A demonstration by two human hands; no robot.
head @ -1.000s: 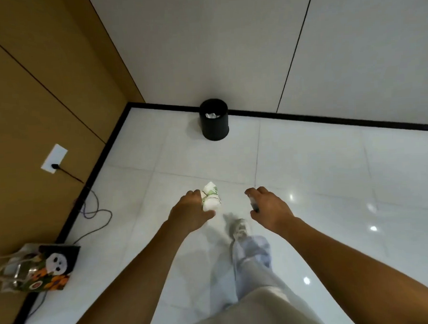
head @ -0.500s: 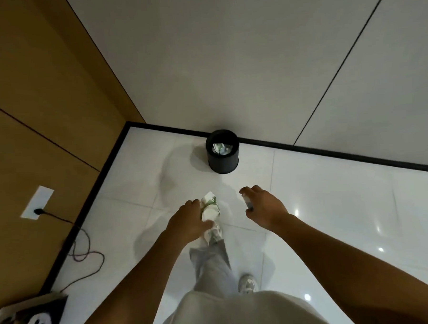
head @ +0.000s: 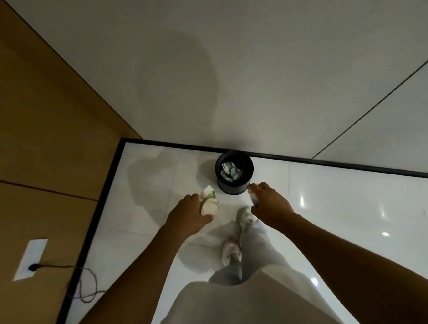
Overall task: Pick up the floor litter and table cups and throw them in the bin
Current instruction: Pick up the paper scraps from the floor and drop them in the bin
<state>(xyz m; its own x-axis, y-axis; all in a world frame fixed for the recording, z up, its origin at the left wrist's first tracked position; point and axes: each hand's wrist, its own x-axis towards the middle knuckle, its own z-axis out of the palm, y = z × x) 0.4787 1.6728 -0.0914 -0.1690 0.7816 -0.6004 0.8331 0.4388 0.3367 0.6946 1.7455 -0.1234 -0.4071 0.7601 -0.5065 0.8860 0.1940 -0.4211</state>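
A round black bin (head: 235,187) stands on the white tiled floor against the grey wall, with crumpled paper litter (head: 230,174) inside. My left hand (head: 189,217) is shut on a crushed white paper cup with green print (head: 209,203), held just left of the bin and nearer to me. My right hand (head: 269,203) hovers at the bin's near right edge, closed around a small pale item (head: 254,198) that is mostly hidden by the fingers.
My legs and white shoes (head: 231,252) are on the floor just short of the bin. A wooden wall panel (head: 33,136) with a white socket (head: 31,259) and a trailing cable (head: 86,285) runs along the left. A black skirting (head: 332,168) edges the floor.
I have walked closer to the bin, which now lies just beyond my hands. Both hands keep their hold. The printed bag at the lower left has left the view.
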